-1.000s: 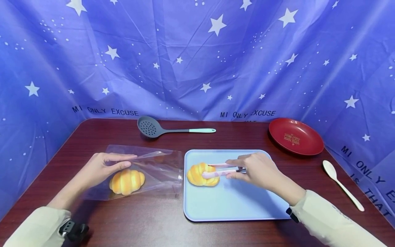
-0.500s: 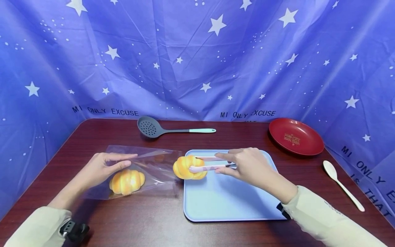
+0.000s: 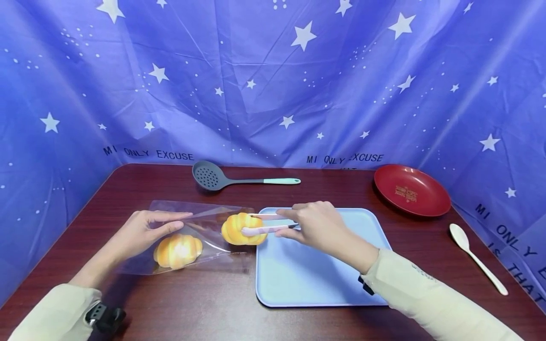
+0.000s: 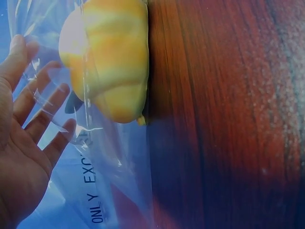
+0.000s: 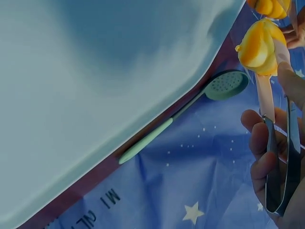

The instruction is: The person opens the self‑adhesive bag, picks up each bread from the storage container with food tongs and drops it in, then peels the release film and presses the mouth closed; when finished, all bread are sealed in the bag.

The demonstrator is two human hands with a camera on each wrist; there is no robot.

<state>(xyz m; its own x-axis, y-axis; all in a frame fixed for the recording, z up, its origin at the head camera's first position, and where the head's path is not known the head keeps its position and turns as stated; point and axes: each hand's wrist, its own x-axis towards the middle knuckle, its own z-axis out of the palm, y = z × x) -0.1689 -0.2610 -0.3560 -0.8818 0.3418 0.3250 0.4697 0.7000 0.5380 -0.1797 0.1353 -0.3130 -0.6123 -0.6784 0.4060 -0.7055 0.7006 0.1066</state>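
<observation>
My left hand (image 3: 142,235) pinches the upper film of a clear plastic bag (image 3: 222,267), keeping it raised. Inside that bag lies a ridged yellow bread roll (image 3: 177,251), also seen close up behind film as the bread roll (image 4: 112,57) in the left wrist view. Tongs (image 3: 262,230) with pale pink tips are held in my right hand (image 3: 322,227). They grip a second bread roll (image 3: 241,229) above the bag's right end, by the tray's left edge; whether it is within the film I cannot tell. Metal tong arms (image 5: 274,176) show in the right wrist view.
A light blue tray (image 3: 315,279) lies under my right arm. Behind, a grey slotted skimmer (image 3: 209,176) with a mint handle rests on the dark wood table (image 3: 204,308). To the right are a red plate (image 3: 411,189) and a white spoon (image 3: 477,258). Starry curtains surround the table.
My right hand has lifted the second roll off the tray with the tongs and carried it left to the bag's right end. The left hand has stayed in place.
</observation>
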